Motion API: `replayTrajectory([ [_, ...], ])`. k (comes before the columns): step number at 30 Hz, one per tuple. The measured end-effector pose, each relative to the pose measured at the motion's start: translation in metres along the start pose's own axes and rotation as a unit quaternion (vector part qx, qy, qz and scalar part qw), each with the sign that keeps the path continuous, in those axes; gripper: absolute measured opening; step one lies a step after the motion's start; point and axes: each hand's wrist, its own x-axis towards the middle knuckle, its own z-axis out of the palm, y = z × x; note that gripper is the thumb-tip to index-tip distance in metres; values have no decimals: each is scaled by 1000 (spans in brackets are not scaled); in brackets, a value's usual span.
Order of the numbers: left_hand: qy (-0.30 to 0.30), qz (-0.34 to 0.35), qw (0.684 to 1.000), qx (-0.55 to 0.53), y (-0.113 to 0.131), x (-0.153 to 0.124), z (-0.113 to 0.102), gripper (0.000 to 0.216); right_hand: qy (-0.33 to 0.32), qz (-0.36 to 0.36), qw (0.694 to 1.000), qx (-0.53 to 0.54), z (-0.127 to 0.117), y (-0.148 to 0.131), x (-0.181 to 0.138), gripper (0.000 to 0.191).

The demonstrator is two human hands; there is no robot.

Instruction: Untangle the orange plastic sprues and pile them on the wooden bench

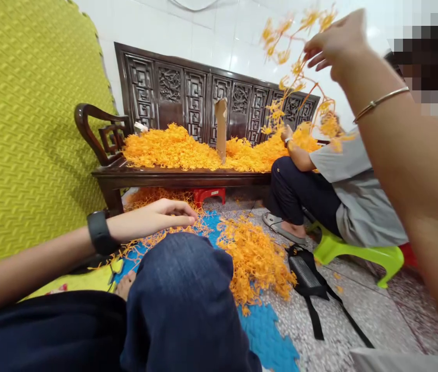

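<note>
My right hand (337, 46), a thin bracelet on its wrist, is raised at the upper right. Its fingers are closed on an orange artificial-flower spray (281, 46), whose branched stems and small yellow-orange blossoms dangle, partly blurred. My left hand (168, 214), below a dark wristband, hovers over my bent knee with loosely curved fingers apart and nothing visible in them. On the floor beyond my knee lies a loose heap of orange flower pieces (255, 253). Bare orange stems (156, 196) are piled under the bench, behind my left hand.
A dark carved wooden bench (180, 178) holds a long orange heap (176, 147) with a cardboard piece (221, 129) upright in it. At right, a person (362, 181) sits on a green stool (343, 253). A black strapped bag (307, 274) and blue mat (269, 336) lie on the floor.
</note>
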Motion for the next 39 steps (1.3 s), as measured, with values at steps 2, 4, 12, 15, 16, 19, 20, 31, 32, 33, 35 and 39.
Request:
replayTrajectory([
  [2, 3, 2, 1000, 11, 1, 0, -1, 32, 9, -1, 1000, -4, 20, 2, -12, 27],
  [4, 10, 5, 1000, 13, 0, 0, -3, 33, 4, 1, 1000, 0, 37, 4, -19, 30],
  [12, 105, -28, 985, -131, 5, -5, -1, 45, -75, -10, 997, 18, 95, 10, -35, 29],
  [15, 136, -47, 970, -197, 1, -9, 0, 54, -99, -42, 993, 38, 118, 6, -54, 22],
  [16, 143, -50, 968, -201, -1, -11, 0, 54, -107, -59, 991, 49, 126, 4, -60, 19],
  [19, 150, -55, 969, -190, -10, -19, -1, 54, -150, -101, 979, 90, 145, -2, -79, 14],
  [20, 153, -60, 969, -185, -13, -22, -1, 53, -166, -106, 975, 106, 150, -5, -85, 13],
  [31, 306, -58, 942, -126, -40, -34, -15, 36, -360, -44, 887, 285, 199, -25, -163, 15],
  [32, 315, -42, 942, -108, -36, -35, -18, 32, -375, -32, 876, 302, 204, -24, -170, 14],
  [33, 312, -21, 946, -88, -29, -38, -21, 27, -385, -16, 866, 319, 210, -22, -178, 14],
  [35, 261, 29, 963, -55, -4, -49, -28, 23, -398, 40, 846, 353, 221, -16, -195, 12],
  [39, 89, 56, 994, 22, 40, -83, -30, 33, -457, 160, 790, 376, 239, -2, -235, 13],
])
